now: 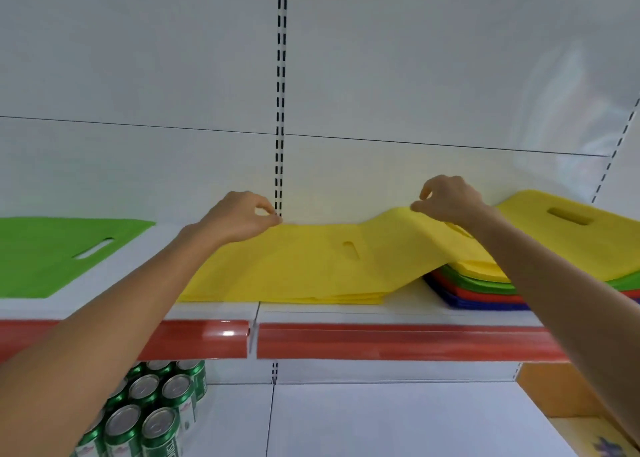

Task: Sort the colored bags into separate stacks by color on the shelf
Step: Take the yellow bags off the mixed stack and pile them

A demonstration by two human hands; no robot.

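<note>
A yellow bag (pixel 304 266) lies spread over a thin yellow stack in the middle of the white shelf (pixel 433 309). My left hand (pixel 239 216) pinches its far left corner against the back wall. My right hand (pixel 446 198) pinches its far right edge, which drapes up over a mixed pile (pixel 485 288) of yellow, green, red and blue bags on the right. Another yellow bag (pixel 568 235) with a handle slot tops that pile. A green bag (pixel 55 252) lies flat at the shelf's left end.
The shelf has a red front strip (pixel 398 340) and a slotted upright (pixel 281 93) in the white back wall. Several green cans (pixel 152 411) stand on the lower shelf at the left. A cardboard box (pixel 568 401) sits at the lower right.
</note>
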